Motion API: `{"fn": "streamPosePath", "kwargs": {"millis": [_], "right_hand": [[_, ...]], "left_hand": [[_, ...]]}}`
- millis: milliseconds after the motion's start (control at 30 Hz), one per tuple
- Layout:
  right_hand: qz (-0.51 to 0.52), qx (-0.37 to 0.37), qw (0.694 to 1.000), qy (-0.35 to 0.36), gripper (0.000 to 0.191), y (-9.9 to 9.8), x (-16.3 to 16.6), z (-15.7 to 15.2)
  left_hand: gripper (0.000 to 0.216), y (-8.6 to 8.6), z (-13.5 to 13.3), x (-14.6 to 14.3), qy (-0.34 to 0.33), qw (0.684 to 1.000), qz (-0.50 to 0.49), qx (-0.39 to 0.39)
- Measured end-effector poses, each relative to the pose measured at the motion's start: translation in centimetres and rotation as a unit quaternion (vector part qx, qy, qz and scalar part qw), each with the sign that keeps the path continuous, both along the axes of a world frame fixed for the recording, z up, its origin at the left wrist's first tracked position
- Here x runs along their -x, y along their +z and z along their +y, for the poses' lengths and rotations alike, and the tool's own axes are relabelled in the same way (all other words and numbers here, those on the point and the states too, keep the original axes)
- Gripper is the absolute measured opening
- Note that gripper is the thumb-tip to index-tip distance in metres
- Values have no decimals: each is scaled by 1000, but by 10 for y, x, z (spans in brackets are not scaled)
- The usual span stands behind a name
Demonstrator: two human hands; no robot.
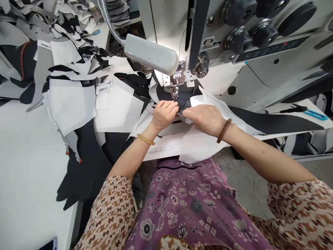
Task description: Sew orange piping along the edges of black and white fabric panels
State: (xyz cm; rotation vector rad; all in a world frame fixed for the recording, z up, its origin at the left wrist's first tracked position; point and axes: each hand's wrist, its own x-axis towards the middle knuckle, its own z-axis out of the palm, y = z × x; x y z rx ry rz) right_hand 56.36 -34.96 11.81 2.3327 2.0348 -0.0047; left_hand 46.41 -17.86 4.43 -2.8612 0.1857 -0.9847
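Note:
My left hand [163, 114] and my right hand [204, 119] meet just in front of the sewing machine's presser foot [174, 92]. Both have their fingers curled and pinched on a black and white fabric piece [200, 102] that lies on the machine bed under the needle. The left hand wears a ring and a yellow bangle, the right wrist a brown bangle. A white part of the fabric [196, 147] hangs over the table's front edge toward my lap.
The sewing machine [234, 41] with its lamp [152, 53] fills the upper right. Piles of cut black, white and grey fabric pieces [73, 97] cover the table on the left. A blue-handled tool [314, 114] lies at the far right.

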Motion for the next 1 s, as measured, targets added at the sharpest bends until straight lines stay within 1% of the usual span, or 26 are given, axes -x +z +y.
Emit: {"fn": "streamPosePath", "kwargs": {"millis": [167, 367, 500, 600, 767, 900, 1000], "right_hand": [[6, -9, 1000, 1, 25, 1, -5, 0], [18, 11, 1000, -1, 25, 3, -6, 1], [10, 9, 999, 37, 23, 3, -5, 2], [3, 31, 998, 50, 23, 6, -6, 5], [-12, 48, 998, 38, 23, 12, -9, 14], [-16, 34, 999, 29, 20, 11, -13, 23], [-23, 20, 999, 30, 20, 7, -16, 25]], "left_hand": [[29, -5, -5, -2, 12, 1000, -25, 1], [27, -9, -6, 1, 41, 997, 29, 53], [21, -10, -1, 3, 12, 998, 39, 55], [19, -10, 3, 5, -16, 999, 30, 31], [21, -1, 8, 4, -3, 999, -1, -32], [23, 12, 12, 4, 6, 999, 9, -40], [24, 18, 12, 5, 21, 998, 26, -48]]}}
